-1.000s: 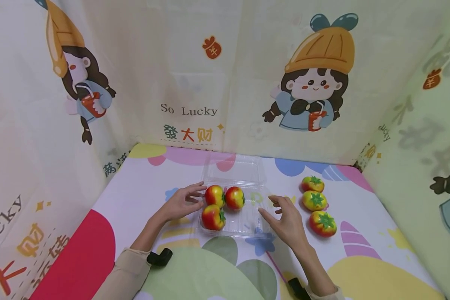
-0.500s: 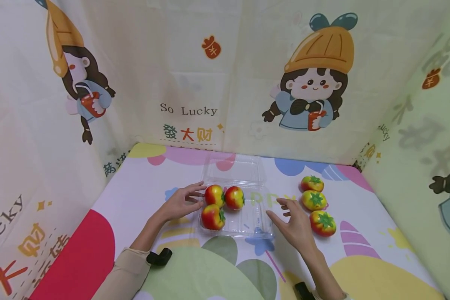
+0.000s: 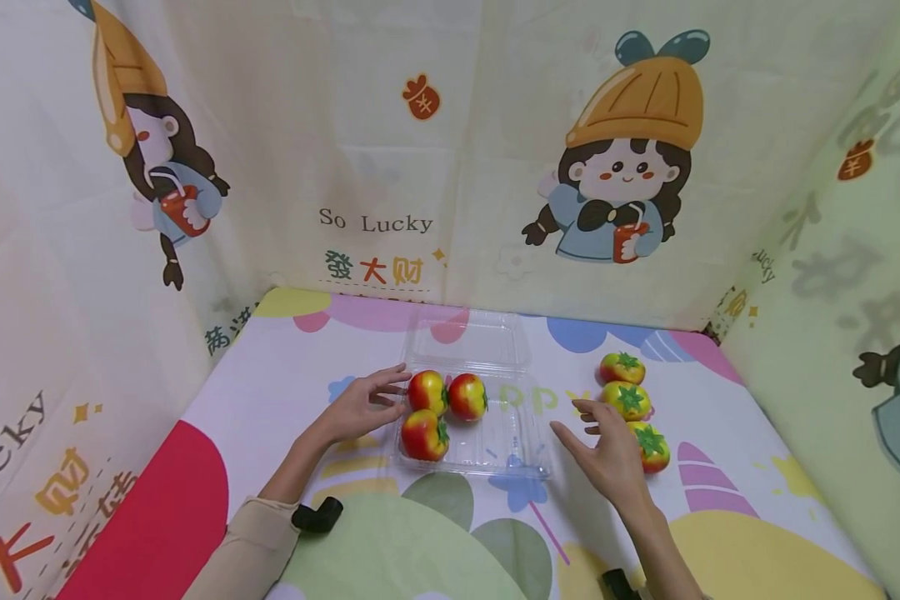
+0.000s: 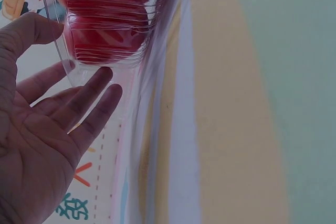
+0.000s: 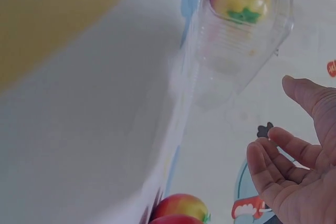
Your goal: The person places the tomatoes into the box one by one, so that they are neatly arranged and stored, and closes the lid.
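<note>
While nothing's gripped by the loose-fingered left hand (image 3: 365, 406) or right hand (image 3: 609, 454), the fruit row (image 3: 626, 401) is lined up front-to-back just right of the latter, way nearer; the clear box (image 3: 497, 448) is flanked by both.

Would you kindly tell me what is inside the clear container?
Three red and yellow fruits sit in the clear container, toward its left side. What lies directly beneath them is covered and cannot be seen.
</note>
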Demonstrator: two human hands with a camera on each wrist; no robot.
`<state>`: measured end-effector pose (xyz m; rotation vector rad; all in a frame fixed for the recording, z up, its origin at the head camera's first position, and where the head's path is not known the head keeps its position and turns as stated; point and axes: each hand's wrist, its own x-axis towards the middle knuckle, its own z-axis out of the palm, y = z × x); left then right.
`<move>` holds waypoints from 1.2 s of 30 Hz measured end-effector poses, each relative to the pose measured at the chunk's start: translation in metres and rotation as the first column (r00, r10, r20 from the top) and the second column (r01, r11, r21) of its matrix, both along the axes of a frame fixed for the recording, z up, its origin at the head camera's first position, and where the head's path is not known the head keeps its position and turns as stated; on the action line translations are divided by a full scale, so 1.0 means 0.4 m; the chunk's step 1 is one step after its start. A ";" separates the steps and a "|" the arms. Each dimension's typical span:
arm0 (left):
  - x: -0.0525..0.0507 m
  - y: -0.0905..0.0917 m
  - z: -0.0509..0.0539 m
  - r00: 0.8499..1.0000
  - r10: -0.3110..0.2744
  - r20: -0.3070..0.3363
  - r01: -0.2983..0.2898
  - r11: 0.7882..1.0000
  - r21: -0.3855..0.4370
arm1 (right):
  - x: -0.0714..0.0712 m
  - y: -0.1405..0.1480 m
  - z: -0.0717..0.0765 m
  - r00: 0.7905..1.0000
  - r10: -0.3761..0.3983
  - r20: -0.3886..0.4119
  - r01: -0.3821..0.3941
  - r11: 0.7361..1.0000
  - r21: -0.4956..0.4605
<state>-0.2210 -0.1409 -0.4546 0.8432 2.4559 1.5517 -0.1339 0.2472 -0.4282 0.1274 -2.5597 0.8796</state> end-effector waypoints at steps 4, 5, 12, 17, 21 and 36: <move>0.001 -0.001 -0.001 1.000 -0.005 0.005 0.005 1.000 0.014 | 0.002 0.009 0.006 1.000 -0.013 -0.018 0.013 1.000 0.002; 0.001 -0.001 -0.001 1.000 -0.006 0.007 0.005 1.000 0.015 | 0.003 0.011 0.008 1.000 -0.015 -0.019 0.015 1.000 0.001; -0.002 0.000 0.001 1.000 -0.003 0.008 0.003 1.000 0.008 | 0.012 0.026 0.023 1.000 -0.030 -0.004 0.030 1.000 -0.011; -0.002 0.001 0.002 1.000 -0.004 -0.001 0.004 1.000 -0.001 | 0.018 0.041 0.025 0.998 -0.058 -0.013 0.058 0.998 0.002; -0.002 0.001 0.003 1.000 -0.006 -0.007 0.005 1.000 -0.001 | 0.022 0.054 0.022 0.996 -0.083 -0.041 0.083 0.997 -0.005; -0.002 -0.002 -0.003 1.000 -0.012 -0.010 0.012 1.000 0.017 | 0.035 0.099 0.011 0.990 -0.138 -0.042 0.138 0.990 0.006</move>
